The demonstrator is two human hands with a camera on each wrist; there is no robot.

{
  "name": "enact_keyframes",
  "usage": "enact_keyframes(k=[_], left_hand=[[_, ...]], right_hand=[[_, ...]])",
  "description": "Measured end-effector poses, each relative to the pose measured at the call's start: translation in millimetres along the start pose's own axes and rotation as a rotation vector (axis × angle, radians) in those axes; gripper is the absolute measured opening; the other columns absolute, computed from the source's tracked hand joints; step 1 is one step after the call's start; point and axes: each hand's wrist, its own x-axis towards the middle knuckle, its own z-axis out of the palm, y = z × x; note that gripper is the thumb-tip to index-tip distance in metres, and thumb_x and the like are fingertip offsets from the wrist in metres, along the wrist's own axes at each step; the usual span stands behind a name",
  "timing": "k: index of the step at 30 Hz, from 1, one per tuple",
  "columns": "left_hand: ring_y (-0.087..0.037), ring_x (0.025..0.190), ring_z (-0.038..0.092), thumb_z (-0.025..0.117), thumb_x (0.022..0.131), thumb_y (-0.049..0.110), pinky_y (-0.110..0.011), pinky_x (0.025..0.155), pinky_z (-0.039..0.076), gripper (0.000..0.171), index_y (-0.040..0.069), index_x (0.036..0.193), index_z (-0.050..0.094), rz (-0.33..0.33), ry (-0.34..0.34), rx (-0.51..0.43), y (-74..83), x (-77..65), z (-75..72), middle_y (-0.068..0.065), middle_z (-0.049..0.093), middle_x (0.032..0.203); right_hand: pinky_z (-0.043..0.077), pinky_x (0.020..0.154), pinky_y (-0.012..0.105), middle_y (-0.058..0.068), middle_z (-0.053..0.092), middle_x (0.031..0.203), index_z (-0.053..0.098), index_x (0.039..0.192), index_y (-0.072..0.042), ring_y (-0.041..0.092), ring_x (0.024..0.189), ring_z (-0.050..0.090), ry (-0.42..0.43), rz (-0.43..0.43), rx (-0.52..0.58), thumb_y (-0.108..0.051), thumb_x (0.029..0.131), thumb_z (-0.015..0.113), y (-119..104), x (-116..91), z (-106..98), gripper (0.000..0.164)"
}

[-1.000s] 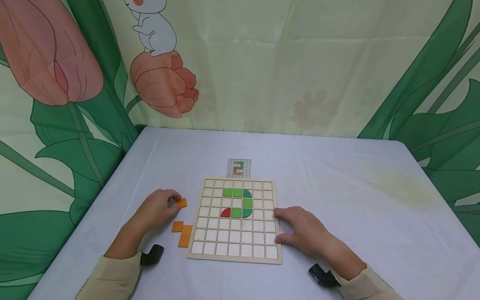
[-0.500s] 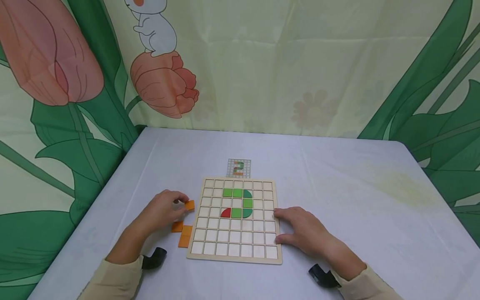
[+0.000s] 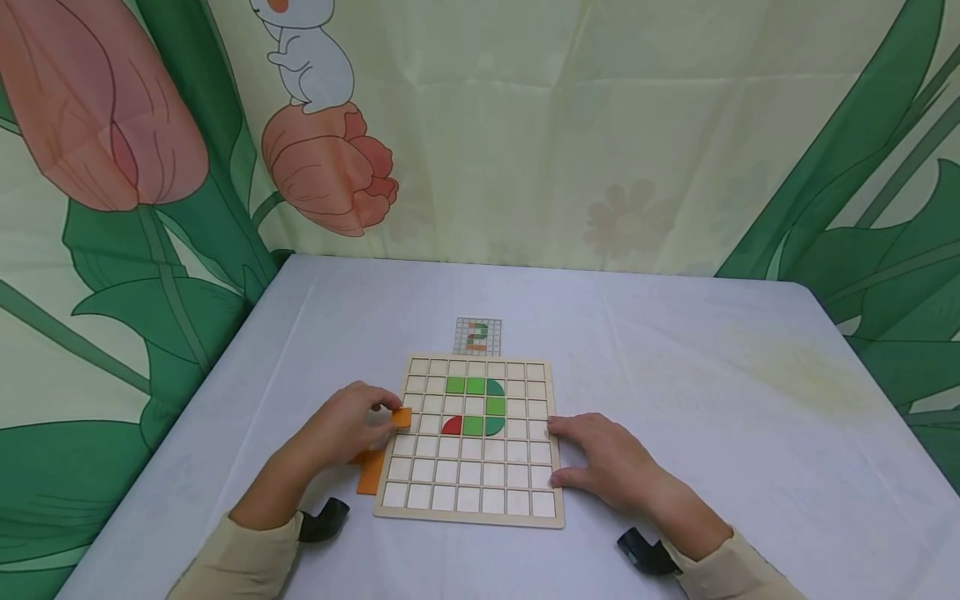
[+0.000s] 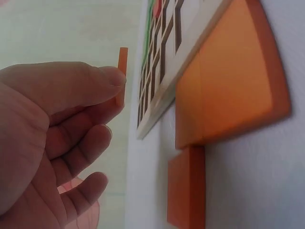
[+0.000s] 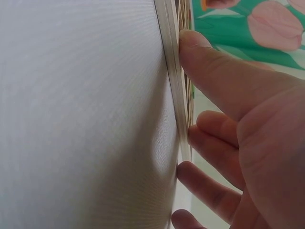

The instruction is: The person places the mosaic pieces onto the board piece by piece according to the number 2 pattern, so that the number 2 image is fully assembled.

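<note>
My left hand pinches an orange square tile between thumb and index finger, over the left edge of the wooden grid board. In the left wrist view the held tile stands edge-on, lifted above the table. On the board lie several green squares, dark green quarter-rounds and a red quarter-round. Loose orange tiles sit beside the board, partly hidden by my left hand. My right hand rests thumb and fingertips against the board's right edge, fingers fairly straight.
A small card printed with a coloured grid pattern lies just behind the board. White cloth covers the table. A flower-printed curtain hangs behind the table's far edge.
My left hand has moved right with the orange tile, from the table beside the board to over its left edge. My right hand and the board have stayed put.
</note>
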Motion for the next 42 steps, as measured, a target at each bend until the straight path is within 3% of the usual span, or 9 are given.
enact_keyframes(k=[9, 18, 25, 31, 42], left_hand=[[-0.022, 0.103, 0.057, 0.075, 0.088, 0.01, -0.036, 0.083, 0.053, 0.019, 0.015, 0.107, 0.073, 0.015, -0.015, -0.015, 11.9, 1.9, 6.2, -0.003, 0.063, 0.111], [-0.017, 0.09, 0.053, 0.078, 0.086, 0.011, -0.033, 0.078, 0.049, 0.019, 0.015, 0.103, 0.074, 0.08, -0.037, 0.006, 22.6, 0.3, 15.0, 0.001, 0.063, 0.104], [-0.016, 0.097, 0.056, 0.078, 0.085, 0.012, -0.037, 0.085, 0.05, 0.016, 0.017, 0.1, 0.074, 0.136, -0.041, 0.009, 26.3, -0.1, 21.8, 0.004, 0.064, 0.102], [-0.015, 0.093, 0.055, 0.078, 0.085, 0.01, -0.036, 0.084, 0.05, 0.013, 0.015, 0.097, 0.074, 0.186, -0.023, 0.022, 28.2, -1.9, 25.4, 0.006, 0.064, 0.097], [-0.016, 0.095, 0.056, 0.077, 0.084, 0.006, -0.038, 0.085, 0.051, 0.014, 0.013, 0.096, 0.075, 0.222, -0.023, 0.023, 31.5, -4.1, 28.5, 0.006, 0.066, 0.096]], right_hand=[[0.043, 0.1, 0.052, 0.008, 0.062, 0.133, 0.062, 0.133, -0.009, 0.033, 0.123, 0.054, 0.0, -0.004, 0.002, -0.038, 0.082, 0.081, 1, 1, 0, 0.062], [0.043, 0.1, 0.053, 0.009, 0.062, 0.133, 0.062, 0.133, -0.008, 0.033, 0.123, 0.054, 0.001, -0.007, -0.005, -0.037, 0.082, 0.082, 1, 0, 1, 0.062], [0.043, 0.1, 0.053, 0.009, 0.061, 0.133, 0.062, 0.133, -0.008, 0.034, 0.123, 0.054, 0.002, -0.006, -0.005, -0.036, 0.082, 0.082, 1, 0, 0, 0.062], [0.043, 0.1, 0.053, 0.009, 0.061, 0.134, 0.062, 0.133, -0.008, 0.034, 0.123, 0.054, 0.001, -0.005, 0.0, -0.036, 0.082, 0.082, 0, 0, 0, 0.061], [0.042, 0.1, 0.053, 0.009, 0.06, 0.136, 0.061, 0.134, -0.008, 0.034, 0.123, 0.054, -0.008, -0.002, 0.009, -0.037, 0.082, 0.081, 0, 0, -1, 0.062]])
